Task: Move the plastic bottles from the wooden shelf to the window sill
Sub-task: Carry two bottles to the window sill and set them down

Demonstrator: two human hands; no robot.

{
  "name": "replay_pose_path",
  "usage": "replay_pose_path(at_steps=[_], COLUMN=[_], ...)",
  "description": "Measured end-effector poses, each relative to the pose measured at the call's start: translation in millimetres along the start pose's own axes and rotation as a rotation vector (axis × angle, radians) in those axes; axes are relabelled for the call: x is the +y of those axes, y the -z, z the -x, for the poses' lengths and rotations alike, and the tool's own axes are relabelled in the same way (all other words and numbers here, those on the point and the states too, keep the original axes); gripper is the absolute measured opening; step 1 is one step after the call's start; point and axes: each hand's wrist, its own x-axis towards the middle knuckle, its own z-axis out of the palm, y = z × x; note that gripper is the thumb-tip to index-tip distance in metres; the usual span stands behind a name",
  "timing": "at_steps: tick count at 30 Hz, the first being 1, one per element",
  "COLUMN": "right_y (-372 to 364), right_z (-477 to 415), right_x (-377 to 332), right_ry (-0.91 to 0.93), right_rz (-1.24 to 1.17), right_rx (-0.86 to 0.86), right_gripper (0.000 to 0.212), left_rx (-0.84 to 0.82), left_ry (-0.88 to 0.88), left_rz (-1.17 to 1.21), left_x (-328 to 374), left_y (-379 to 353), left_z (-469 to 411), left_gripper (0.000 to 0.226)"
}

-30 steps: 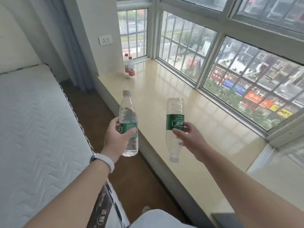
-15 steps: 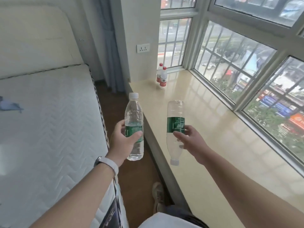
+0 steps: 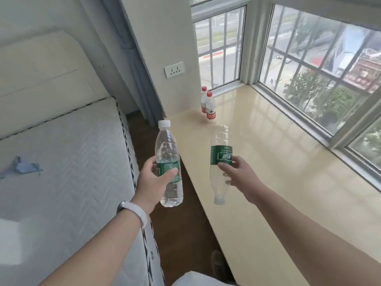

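Note:
My left hand (image 3: 153, 179) grips a clear plastic bottle with a green label (image 3: 167, 153), upright with its white cap on top, held over the floor gap beside the sill. My right hand (image 3: 240, 175) holds a second green-label bottle (image 3: 220, 145) upside down, cap pointing down, above the near edge of the cream window sill (image 3: 278, 162). Two red-cap bottles (image 3: 209, 108) stand upright at the far end of the sill near the wall. The wooden shelf is out of view.
A white mattress (image 3: 61, 162) with a cream headboard lies on the left, a blue cloth (image 3: 22, 167) on it. A strip of dark wood floor (image 3: 185, 223) runs between bed and sill. Barred windows line the sill's right and far sides. A wall socket (image 3: 174, 69) sits above the sill.
My view has swung left and toward the far end of the sill, so the red-cap bottles look nearer. Both hands still hold their bottles in the same poses.

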Motion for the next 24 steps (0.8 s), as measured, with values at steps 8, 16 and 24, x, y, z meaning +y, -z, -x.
replay_pose_path(at_steps=[8, 16, 24], right_y=[17, 20, -21], right_z=[-51, -99, -173], right_x=[0, -11, -14], right_ry=[-0.064, -0.115, -0.23], right_rz=[-0.011, 0.013, 0.09], right_rx=[0.026, 0.125, 0.264], right_gripper=[0.041, 0.043, 0.057], left_rx=[-0.011, -0.108, -0.3], left_ry=[0.04, 0.01, 0.01], left_rz=[0.016, -0.037, -0.133], left_x=[14, 14, -13], left_y=[-39, -54, -52], left_z=[-72, -148, -269], left_gripper=[0.043, 0.048, 0.062])
